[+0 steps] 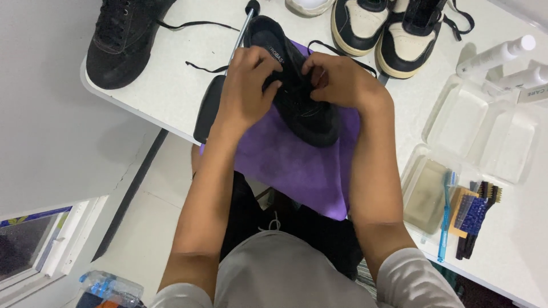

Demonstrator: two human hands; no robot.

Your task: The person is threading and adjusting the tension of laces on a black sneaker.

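Note:
A black sneaker [308, 117] lies on a purple cloth [297, 165] that hangs over the white table's [171, 97] near edge. My left hand [248, 85] grips the shoe's side near its opening. At the lacing, the fingers of my right hand [337, 80] are pinched on the shoe's black lace. The lace's loose end [342, 54] trails out behind the shoe. My hands hide most of the shoe's upper.
A second black sneaker [123, 40] sits at the table's far left with laces trailing. Black-and-cream sneakers [388, 28] stand at the back. Clear plastic trays [479, 131], several brushes [471, 217], white spray bottles [502, 54] lie right. A metal-handled tool [240, 37] lies beside the shoe.

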